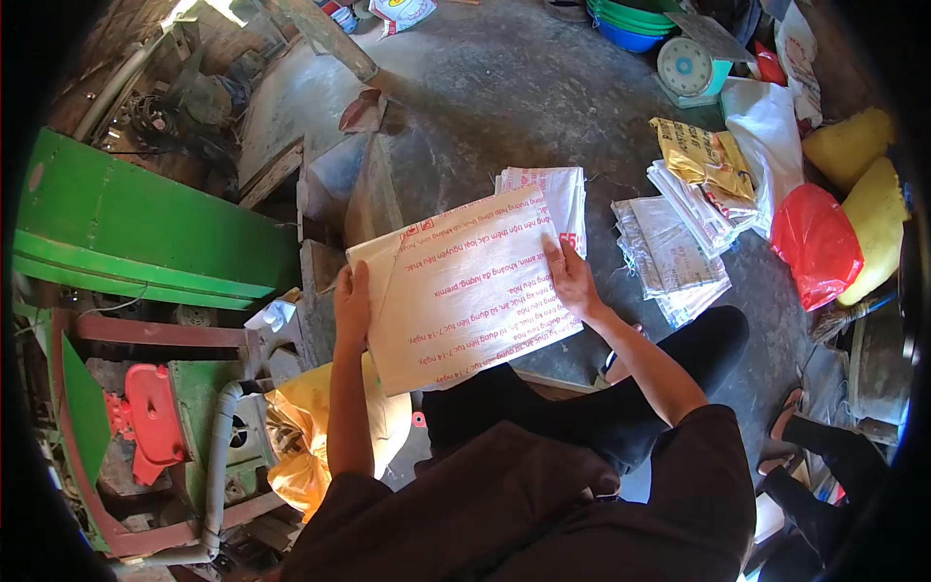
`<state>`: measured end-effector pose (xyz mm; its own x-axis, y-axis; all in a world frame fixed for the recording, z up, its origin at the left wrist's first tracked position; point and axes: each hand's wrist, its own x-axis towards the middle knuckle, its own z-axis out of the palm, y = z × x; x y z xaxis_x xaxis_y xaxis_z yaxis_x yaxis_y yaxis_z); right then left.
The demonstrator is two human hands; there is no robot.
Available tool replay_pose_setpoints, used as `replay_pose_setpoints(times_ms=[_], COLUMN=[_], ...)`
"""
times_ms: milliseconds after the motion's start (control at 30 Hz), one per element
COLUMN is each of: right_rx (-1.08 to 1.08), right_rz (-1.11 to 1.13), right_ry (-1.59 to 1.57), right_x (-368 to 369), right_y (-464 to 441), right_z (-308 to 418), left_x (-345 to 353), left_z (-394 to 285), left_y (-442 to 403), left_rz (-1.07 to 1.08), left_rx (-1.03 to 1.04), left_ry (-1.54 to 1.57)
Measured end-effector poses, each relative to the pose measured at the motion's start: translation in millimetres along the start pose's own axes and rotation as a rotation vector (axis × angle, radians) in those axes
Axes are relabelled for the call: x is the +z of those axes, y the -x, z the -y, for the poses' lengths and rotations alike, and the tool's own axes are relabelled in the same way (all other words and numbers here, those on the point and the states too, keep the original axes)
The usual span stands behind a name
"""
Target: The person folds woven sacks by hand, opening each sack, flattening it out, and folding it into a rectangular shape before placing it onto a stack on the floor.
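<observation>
Hands (pixel 353 308) (pixel 574 281) hold the printed sheet (pixel 470 291) by opposite edges, floor (pixel 475 102) stretching beyond

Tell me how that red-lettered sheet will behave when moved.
The red-lettered sheet is probably fairly stiff: it lies nearly flat between left hand and right hand. It's likely light for its size, looking thin, and perhaps slippery, given its sheen.

Glare burns white beyond the far left corner of the grey concrete floor (pixel 465 107), which shines dully. The flat white rectangular sack with red lettering (pixel 465 281) looks bright and crisp. Fisheye curvature and black vignetting mark the edges.
</observation>
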<state>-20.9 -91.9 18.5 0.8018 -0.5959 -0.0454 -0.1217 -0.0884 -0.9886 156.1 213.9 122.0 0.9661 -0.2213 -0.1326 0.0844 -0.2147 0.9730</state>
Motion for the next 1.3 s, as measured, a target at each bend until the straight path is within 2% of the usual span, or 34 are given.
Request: replay_pose_setpoints(times_ms=[100, 200, 300, 400, 467, 533, 567, 633, 667, 733, 800, 933, 1067, 1167, 1233, 1300], right_rx=[-0.001, 0.027, 0.044, 0.03, 0.342, 0.658, 0.552, 0.578, 0.582, 0.525, 0.494, 0.437, 0.446, 0.483, 0.507, 0.549], right_rz=[-0.011, -0.02, -0.075, -0.074, 0.104, 0.282, 0.169, 0.143, 0.127, -0.109, -0.102, -0.16, -0.351, -0.446, -0.491, -0.522], right_ry=[0.077, 0.052, -0.127, -0.062, -0.288, -0.517, -0.742, -1.018, -1.15, -1.15, -1.185, -1.308, -1.341, -1.401, -1.382, -1.337], right_x=[-13, -26, -49, -81, -113, -138, -138, -152, -161, -151, -144, -138, -144, -147, -146, -140], right_y=[-2, -13, -25, -36, -46, -49, -48, -51, -53, -59, -62, -70, -73, -72, -74, -77], right_z=[18, 20, -6, -19, -28, -30, -24, -27, -26, -24, -14, -10, -20, -35, -42, -57], left_x=[-8, 11, 48, 62, 89, 112, 119, 136, 146, 169, 196, 232, 274, 294, 298, 301], left_z=[10, -14, -61, -14, 14, 49, 58, 74, 86, 95, 72, 86, 26, 62, 129, 198], left_y=[-14, -6, 25, 28, 42, 54, 60, 67, 64, 51, 41, -16, -15, -30, -46, -51], left_rz=[-0.023, -0.026, 0.216, 0.409, 0.396, 0.447, 0.481, 0.56, 0.524, 0.452, 0.364, 0.239, 0.055, 0.02, 0.132, 0.15], left_rx=[0.109, 0.143, -0.084, -0.112, -0.375, -0.573, -0.613, -0.692, -0.642, -0.549, -0.496, -0.423, -0.043, 0.008, -0.183, -0.469], left_ry=[-0.211, -0.091, 0.48, 0.073, 0.183, 0.504, 0.587, 0.762, 0.802, 0.849, 0.879, 0.889, 0.829, 0.74, 0.682, 0.641])
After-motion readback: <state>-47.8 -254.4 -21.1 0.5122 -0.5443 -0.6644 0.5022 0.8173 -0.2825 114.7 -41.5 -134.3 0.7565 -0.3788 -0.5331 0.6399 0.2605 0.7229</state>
